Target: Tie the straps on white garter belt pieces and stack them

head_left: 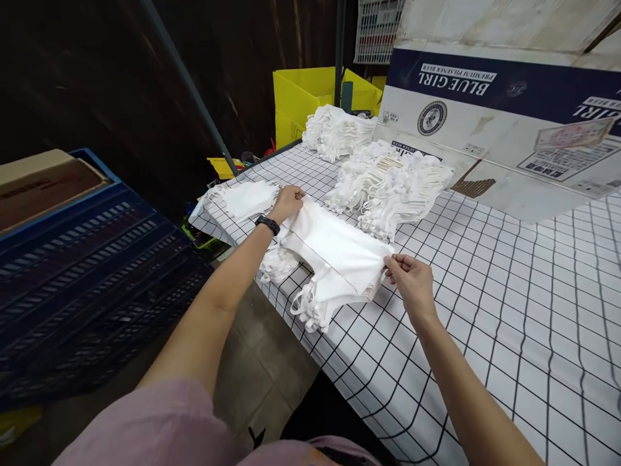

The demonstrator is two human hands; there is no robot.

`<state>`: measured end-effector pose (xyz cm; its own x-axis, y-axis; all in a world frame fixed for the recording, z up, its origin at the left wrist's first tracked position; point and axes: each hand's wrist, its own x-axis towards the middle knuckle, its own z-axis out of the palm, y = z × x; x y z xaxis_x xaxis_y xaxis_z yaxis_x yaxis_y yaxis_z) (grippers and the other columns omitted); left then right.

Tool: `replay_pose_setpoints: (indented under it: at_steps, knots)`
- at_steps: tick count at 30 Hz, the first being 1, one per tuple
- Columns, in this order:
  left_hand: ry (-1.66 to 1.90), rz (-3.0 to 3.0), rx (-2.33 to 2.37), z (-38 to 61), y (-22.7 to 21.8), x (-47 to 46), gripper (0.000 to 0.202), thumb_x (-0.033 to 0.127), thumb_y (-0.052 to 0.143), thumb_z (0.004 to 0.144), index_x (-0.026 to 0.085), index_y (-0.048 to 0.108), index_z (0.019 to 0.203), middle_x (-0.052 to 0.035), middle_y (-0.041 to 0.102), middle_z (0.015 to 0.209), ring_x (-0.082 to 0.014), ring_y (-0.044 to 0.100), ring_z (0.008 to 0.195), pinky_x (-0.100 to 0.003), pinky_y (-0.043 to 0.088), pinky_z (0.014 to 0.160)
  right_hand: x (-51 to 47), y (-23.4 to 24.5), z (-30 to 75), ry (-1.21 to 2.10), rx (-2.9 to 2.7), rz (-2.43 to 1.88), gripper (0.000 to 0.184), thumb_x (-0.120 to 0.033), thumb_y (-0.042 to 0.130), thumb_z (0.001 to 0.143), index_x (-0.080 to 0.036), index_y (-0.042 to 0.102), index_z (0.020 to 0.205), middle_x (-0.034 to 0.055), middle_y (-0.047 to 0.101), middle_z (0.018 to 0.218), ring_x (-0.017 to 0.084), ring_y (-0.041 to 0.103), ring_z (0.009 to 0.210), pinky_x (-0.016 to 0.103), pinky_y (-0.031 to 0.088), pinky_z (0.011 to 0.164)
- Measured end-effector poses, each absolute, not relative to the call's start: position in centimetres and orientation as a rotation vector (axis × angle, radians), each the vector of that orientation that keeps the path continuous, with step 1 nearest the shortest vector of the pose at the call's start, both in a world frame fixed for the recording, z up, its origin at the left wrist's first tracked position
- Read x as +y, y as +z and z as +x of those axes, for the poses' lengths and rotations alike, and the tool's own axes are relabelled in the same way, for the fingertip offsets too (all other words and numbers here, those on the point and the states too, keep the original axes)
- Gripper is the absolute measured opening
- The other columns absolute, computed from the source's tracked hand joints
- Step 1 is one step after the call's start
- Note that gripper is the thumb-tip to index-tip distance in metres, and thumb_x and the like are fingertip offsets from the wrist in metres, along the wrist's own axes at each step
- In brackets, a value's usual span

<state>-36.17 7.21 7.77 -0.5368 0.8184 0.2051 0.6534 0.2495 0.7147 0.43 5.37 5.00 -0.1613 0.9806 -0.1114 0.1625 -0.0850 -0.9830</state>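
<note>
A white cloth garment with thin straps (334, 243) is stretched between my two hands, over a stack of like pieces (315, 317) near the table's front edge. My left hand (290, 202), with a black band on its wrist, pinches the far left corner. The right corner is pinched between thumb and fingers of my right hand (411, 278). Just beyond lies a larger pile of white strappy garments (392, 184), with another pile (337, 129) behind it. To the left of my left hand, a flat white garment (247, 197) rests on the table.
A checked cloth covers the table (485, 304). At the back stands a printed cardboard box (466, 123), beside a yellow bin (301, 97). Blue plastic crates (97, 259) stand to the left, across a gap of floor. A slanted metal pole (189, 84) rises behind the table.
</note>
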Motion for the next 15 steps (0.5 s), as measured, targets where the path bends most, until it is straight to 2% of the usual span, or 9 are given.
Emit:
replay_pose_setpoints:
  at_steps: [4, 9, 15]
  knots:
    - [1.070, 1.387, 2.353, -36.2, 7.0, 8.3, 0.031, 0.002, 0.059, 0.058, 0.014, 0.075, 0.082, -0.0063, 0.071, 0.073, -0.0239, 0.065, 0.079, -0.036, 0.053, 0.080, 7.2, 4.2, 0.5, 1.160, -1.479, -1.387, 0.025, -0.041, 0.074, 0.077, -0.016, 0.077, 0.081, 0.0056, 0.072, 0.072, 0.017, 0.061, 0.061, 0.028, 0.050, 0.057]
    - [1.007, 1.395, 2.392, -36.1, 6.3, 9.0, 0.030, 0.002, 0.061, 0.060, 0.012, 0.076, 0.085, -0.0068, 0.074, 0.078, -0.0223, 0.067, 0.082, -0.033, 0.054, 0.081, 8.4, 3.6, 0.6, 1.052, -1.561, -1.459, 0.024, -0.039, 0.070, 0.075, -0.016, 0.076, 0.070, 0.0053, 0.069, 0.062, 0.019, 0.060, 0.059, 0.032, 0.049, 0.062]
    - [0.961, 1.413, 2.443, -35.7, 5.9, 9.4, 0.020, 0.007, 0.064, 0.068, 0.013, 0.075, 0.084, -0.0056, 0.074, 0.081, -0.0193, 0.067, 0.083, -0.030, 0.054, 0.082, 8.5, 3.6, 0.3, 1.041, -1.515, -1.484, 0.022, -0.036, 0.069, 0.075, -0.015, 0.076, 0.072, 0.0027, 0.069, 0.061, 0.018, 0.059, 0.058, 0.033, 0.049, 0.069]
